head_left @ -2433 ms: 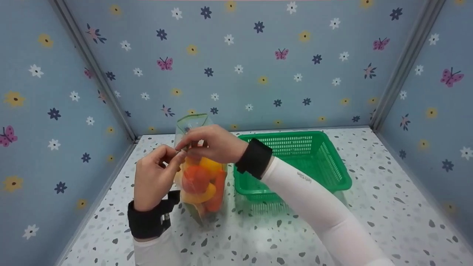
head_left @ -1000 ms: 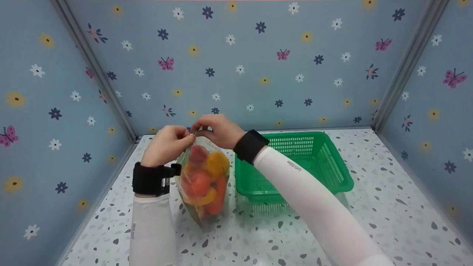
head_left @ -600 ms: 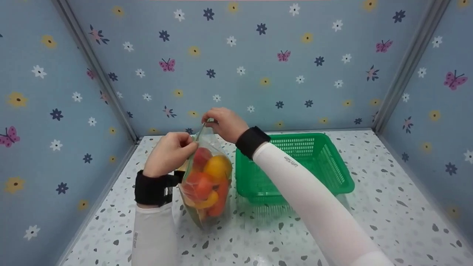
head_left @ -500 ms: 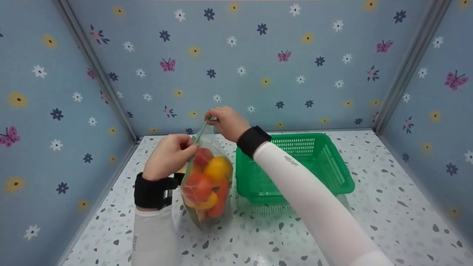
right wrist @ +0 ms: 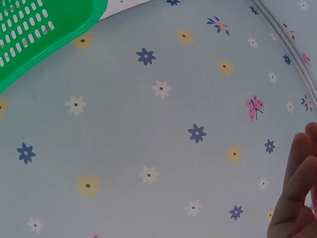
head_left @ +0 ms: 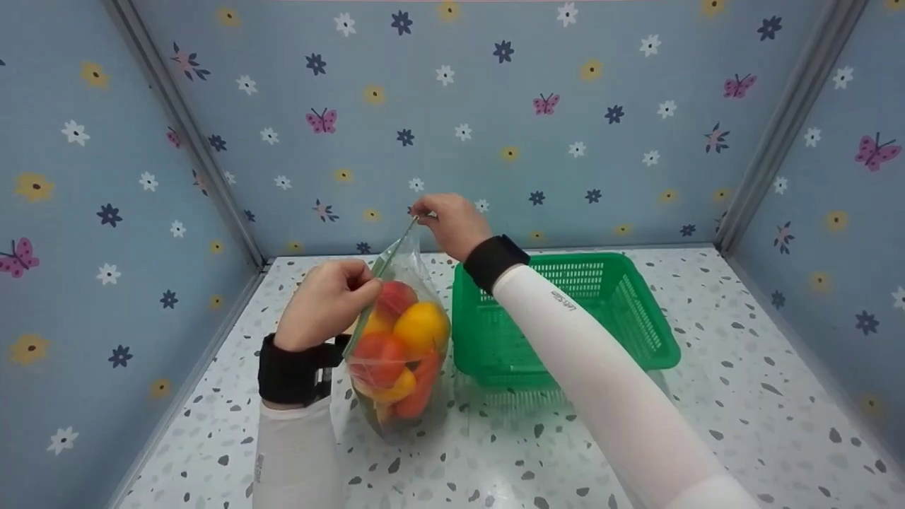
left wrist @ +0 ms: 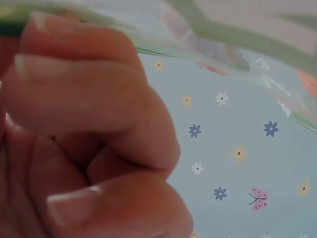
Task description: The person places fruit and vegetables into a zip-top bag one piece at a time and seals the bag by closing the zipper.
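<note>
A clear zip bag [head_left: 417, 272] with a green seal strip stands tilted on the table, filled with a yellow fruit [head_left: 422, 325], red-orange round fruits [head_left: 380, 357] and a carrot-like orange piece [head_left: 418, 392]. My left hand [head_left: 325, 300] pinches the strip partway along its length, thumb against curled fingers. In the left wrist view the curled fingers [left wrist: 94, 99] show with the green-edged plastic above them. My right hand [head_left: 456, 225] pinches the strip's far upper corner and pulls it taut. Only part of the right hand [right wrist: 297, 188] shows at the edge of the right wrist view.
A green plastic basket [head_left: 565, 375] with slotted walls stands right of the bag, under my right forearm. The speckled white table [head_left: 495, 452] is bounded by flowered panels [head_left: 509, 127] at the back and both sides.
From close together at the strip, my hands have spread apart: the right moved up and right along it, the left stayed lower left. The strip now stretches in a line between them.
</note>
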The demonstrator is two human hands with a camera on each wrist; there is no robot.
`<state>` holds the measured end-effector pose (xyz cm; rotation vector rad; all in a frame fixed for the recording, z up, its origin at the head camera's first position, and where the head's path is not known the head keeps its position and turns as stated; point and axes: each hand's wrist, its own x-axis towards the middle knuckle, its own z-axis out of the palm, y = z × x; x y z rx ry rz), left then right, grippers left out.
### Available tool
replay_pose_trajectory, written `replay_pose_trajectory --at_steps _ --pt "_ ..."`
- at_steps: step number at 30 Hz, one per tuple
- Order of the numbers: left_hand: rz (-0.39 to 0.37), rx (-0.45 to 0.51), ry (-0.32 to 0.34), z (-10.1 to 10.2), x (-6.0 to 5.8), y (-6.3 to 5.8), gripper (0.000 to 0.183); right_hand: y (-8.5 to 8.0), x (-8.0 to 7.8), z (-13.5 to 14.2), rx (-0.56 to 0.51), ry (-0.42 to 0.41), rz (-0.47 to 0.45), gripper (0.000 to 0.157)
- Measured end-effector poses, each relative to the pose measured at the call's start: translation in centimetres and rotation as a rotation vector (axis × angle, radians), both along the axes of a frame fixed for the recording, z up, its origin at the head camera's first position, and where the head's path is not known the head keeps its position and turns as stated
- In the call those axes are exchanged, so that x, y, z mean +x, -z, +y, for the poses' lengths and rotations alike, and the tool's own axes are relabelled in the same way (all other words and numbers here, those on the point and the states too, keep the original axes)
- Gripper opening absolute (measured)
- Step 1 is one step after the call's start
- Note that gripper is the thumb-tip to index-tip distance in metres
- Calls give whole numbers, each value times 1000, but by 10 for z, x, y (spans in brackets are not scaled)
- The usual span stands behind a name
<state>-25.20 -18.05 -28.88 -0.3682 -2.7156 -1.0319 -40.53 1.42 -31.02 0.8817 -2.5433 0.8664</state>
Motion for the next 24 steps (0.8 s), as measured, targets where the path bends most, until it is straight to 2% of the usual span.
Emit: replay_pose_trajectory --at_steps 5,8,10,13,17,21,24 --pt "-6 7 -1 0 -1 0 22 1 0 2 -21 10 -7 20" --pt "-12 23 -5 0 -1 0 23 5 4 2 -76 -4 21 22" --pt "-18 39 -17 -1 -2 1 25 8 12 2 -134 -19 38 24" --pt "-27 77 -42 -2 -3 2 26 12 38 5 -242 -59 45 23" --pt "-28 140 -81 -2 -4 6 27 23 91 14 -308 -151 10 14" --pt "-12 194 -138 -2 -4 10 25 42 136 24 -224 -213 -46 16" --pt "6 241 -199 0 -3 12 25 57 157 27 -113 -242 -80 29"
